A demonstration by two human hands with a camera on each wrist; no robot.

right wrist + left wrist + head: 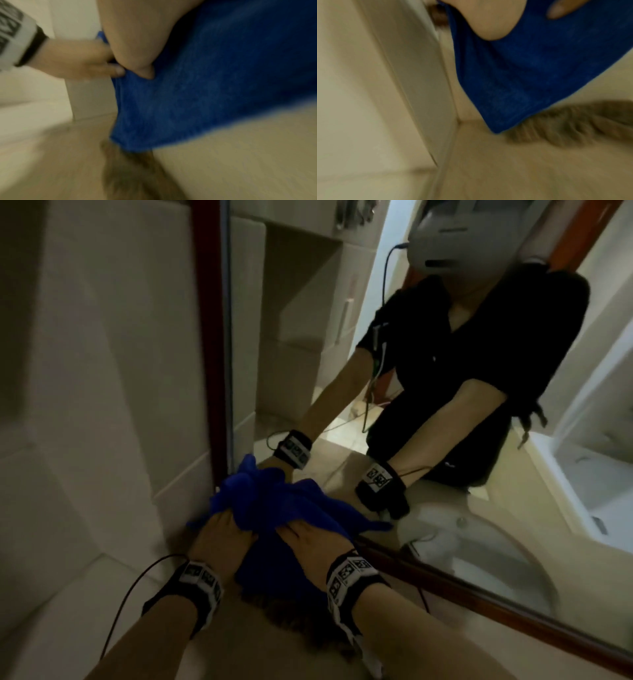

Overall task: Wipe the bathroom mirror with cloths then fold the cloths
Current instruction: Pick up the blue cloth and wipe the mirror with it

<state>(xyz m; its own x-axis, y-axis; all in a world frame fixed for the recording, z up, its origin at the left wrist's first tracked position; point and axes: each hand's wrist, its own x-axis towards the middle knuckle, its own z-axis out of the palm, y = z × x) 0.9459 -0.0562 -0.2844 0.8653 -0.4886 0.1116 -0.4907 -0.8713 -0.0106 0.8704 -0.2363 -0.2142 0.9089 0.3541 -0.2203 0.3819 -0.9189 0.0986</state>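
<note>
Blue cloth [274, 508] hides both hands' fingers [219, 522]

Both wrist views are smeared with blur — the blue cloth [270, 501] covers my fingertips, and the brown cloth [301, 621] beneath it stays a fuzzy shape.

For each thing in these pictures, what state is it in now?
Blue cloth: unfolded, bunched, held up by both hands.
Left hand: grips the cloth's top edge.
Right hand: grips the cloth's top edge.
Mirror: upright, framed, reflecting the person.
Brown cloth: lying on the counter.
</note>
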